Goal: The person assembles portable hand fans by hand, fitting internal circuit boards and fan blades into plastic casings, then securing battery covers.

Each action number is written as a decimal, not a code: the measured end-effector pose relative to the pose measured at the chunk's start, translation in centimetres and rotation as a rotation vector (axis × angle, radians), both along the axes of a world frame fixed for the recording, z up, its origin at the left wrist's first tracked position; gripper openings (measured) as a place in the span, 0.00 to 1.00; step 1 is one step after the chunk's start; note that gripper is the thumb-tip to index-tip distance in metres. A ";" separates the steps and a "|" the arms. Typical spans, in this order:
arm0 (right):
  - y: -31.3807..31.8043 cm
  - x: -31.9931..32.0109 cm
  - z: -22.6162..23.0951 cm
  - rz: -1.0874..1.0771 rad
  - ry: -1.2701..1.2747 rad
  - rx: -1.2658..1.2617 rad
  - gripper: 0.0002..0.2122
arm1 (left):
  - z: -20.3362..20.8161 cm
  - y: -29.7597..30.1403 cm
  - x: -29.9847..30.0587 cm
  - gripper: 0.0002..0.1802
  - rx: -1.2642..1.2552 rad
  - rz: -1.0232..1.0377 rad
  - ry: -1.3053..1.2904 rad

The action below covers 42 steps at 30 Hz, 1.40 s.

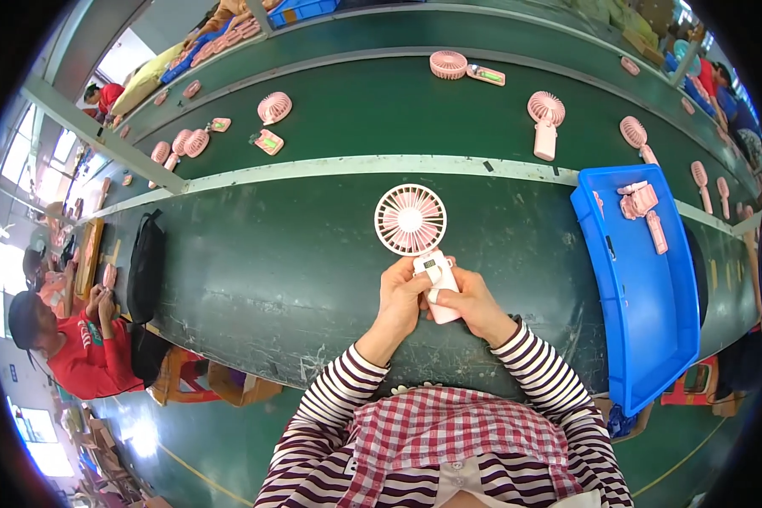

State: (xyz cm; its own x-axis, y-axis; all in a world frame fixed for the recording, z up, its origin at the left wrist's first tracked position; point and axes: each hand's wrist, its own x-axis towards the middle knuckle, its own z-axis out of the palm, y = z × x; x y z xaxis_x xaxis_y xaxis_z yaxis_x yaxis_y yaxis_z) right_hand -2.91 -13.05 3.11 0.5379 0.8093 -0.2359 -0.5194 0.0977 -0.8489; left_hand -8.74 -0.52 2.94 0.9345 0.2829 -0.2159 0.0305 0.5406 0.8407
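Note:
A pale pink handheld fan (411, 222) is held up over the middle of the green worktable (245, 254), its round slatted head pointing away from me. My left hand (405, 292) closes round the upper left of the handle, near a small dark display. From the other side my right hand (472, 303) wraps the lower part of the handle. Both thumbs rest on the front of it. The fingers behind the handle are hidden.
A blue bin (652, 296) with a few pink parts (638, 200) stands at my right. Beyond a white rail (356, 165), a green conveyor (356, 102) carries several fans and fan parts. A black bag (146, 267) lies at the left, near a person in red (93, 356).

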 end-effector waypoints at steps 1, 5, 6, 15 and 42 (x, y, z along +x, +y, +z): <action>0.1 0.0 0.0 -0.001 0.005 0.002 0.13 | 0.1 -0.1 0.0 0.17 0.021 0.016 -0.008; 0.4 0.1 0.9 -0.033 0.008 -0.002 0.13 | 0.7 -0.2 0.4 0.16 0.028 0.067 0.007; 0.4 0.2 1.1 -0.038 0.006 0.004 0.14 | 0.9 0.0 0.4 0.16 0.035 0.038 0.002; 2.2 2.1 -3.0 -0.429 -0.430 -0.084 0.09 | 0.5 4.3 5.7 0.13 -0.051 0.005 -0.026; 1.6 3.2 -4.5 -0.453 -0.833 -0.236 0.04 | -3.1 24.0 21.0 0.24 1.786 0.890 0.708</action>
